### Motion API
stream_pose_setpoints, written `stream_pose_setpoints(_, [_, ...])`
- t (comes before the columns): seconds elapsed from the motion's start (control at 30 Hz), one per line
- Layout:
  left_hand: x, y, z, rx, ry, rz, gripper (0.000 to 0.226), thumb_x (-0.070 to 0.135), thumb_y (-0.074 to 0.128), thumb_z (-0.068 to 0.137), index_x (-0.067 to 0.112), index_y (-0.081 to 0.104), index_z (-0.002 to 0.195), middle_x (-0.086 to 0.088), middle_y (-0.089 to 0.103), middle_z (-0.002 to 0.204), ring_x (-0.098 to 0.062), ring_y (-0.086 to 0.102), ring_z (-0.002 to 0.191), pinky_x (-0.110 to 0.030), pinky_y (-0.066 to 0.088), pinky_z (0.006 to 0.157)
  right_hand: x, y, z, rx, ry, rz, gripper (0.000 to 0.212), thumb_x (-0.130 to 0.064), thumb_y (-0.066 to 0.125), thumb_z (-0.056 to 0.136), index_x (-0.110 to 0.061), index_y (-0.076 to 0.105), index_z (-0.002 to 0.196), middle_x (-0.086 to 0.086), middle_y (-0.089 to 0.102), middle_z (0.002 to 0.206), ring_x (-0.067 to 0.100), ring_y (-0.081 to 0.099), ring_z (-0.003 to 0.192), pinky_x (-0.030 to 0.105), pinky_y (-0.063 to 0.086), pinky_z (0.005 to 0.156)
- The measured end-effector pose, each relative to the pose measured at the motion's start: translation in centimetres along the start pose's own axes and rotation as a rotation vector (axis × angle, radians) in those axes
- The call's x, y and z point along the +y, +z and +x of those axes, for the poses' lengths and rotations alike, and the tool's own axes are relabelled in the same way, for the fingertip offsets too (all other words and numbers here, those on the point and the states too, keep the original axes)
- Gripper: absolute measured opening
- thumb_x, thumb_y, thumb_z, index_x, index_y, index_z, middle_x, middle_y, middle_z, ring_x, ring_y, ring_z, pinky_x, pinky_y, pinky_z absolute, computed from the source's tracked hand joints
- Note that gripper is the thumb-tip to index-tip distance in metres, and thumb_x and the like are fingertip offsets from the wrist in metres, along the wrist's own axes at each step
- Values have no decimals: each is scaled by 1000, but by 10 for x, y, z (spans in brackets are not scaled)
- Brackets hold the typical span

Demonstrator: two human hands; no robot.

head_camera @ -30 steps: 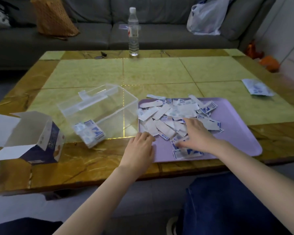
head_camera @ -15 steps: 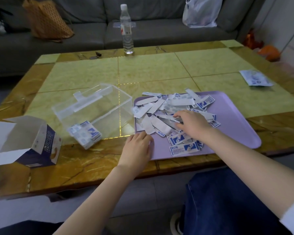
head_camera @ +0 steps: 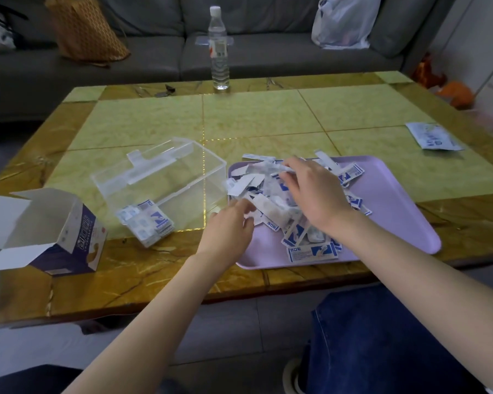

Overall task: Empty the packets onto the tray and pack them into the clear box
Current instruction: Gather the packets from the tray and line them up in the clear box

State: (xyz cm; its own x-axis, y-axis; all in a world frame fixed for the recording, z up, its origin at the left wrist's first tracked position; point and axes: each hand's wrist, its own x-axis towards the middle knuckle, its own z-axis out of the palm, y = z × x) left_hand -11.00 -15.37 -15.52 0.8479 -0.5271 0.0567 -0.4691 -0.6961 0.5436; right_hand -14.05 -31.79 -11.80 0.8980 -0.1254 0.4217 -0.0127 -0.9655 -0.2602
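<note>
While the right grip lies palm down on the heap of packets with its fingers spread apart, the left grip touches the heap's near-left edge with its fingers loosely bent; whether it pinches a packet cannot be told. This heap covers the left part of the purple tray. Just left of the tray, the clear box sits tilted on the worktop, with a small stack of packets in its lower corner.
</note>
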Motion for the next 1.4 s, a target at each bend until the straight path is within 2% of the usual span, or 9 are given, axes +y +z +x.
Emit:
stream_pose_setpoints(0.2, [3,-5,5,266,1,-13,47,24,58,89,12,39,130,-3,43,127,-23,48,111,-31,33,89,-10,13,-6,-200,-160,-21,11,-9,50,93,-11,59,99,4,64,94,26,56,87,36,42,68])
stream_pose_setpoints(0.3, [-4,-1,3,222,5,54,45,26,57,88,19,42,130,1,46,127,-21,44,116,-31,29,89,-13,22,-12,-258,-159,1,14,-14,50,94,-16,57,105,4,63,97,26,57,92,36,43,68])
stream_pose_setpoints(0.43, [-11,4,1,122,-21,153,15,24,50,90,19,59,102,0,62,100,-25,51,100,-33,28,78,-16,32,-17,-365,-79,56,32,-18,51,94,-18,45,125,8,63,111,28,58,103,40,49,78])
stream_pose_setpoints(0.6, [-15,2,1,157,-52,33,10,17,52,91,12,60,95,-9,66,88,-33,57,88,-35,37,69,-8,36,-19,-453,3,66,35,-16,55,90,-17,45,123,4,57,122,27,54,109,37,45,77])
stream_pose_setpoints(0.83, [-15,-6,7,202,-23,-162,11,9,50,92,10,56,102,-8,66,103,-27,60,94,-40,50,74,2,32,-21,-397,9,34,7,-11,50,94,-14,54,99,4,60,90,29,59,85,33,38,61])
stream_pose_setpoints(0.93, [-12,-6,10,207,2,-202,14,2,45,92,7,56,99,-9,65,103,-25,60,94,-37,49,76,2,34,-21,-386,-1,18,13,-10,51,93,-12,52,106,7,64,96,30,60,85,33,37,60])
stream_pose_setpoints(1.07, [-12,-13,12,302,0,-239,13,5,45,94,6,57,97,-1,63,91,-24,58,88,-34,45,73,3,27,-19,-338,68,108,28,-17,50,95,-13,40,121,9,67,99,28,63,83,38,50,66])
stream_pose_setpoints(1.23, [-16,-26,19,364,-25,-253,12,8,45,94,5,57,96,4,58,80,-20,55,76,-25,33,56,0,17,-19,-315,18,74,18,-13,51,94,-14,44,111,6,67,100,27,63,84,37,50,67])
stream_pose_setpoints(1.4, [-9,-18,18,247,42,-228,17,9,40,96,9,58,96,-3,59,88,-20,53,79,-25,32,64,-15,25,-27,-355,-111,-142,15,-14,51,93,-18,54,107,6,63,96,27,61,87,30,39,63])
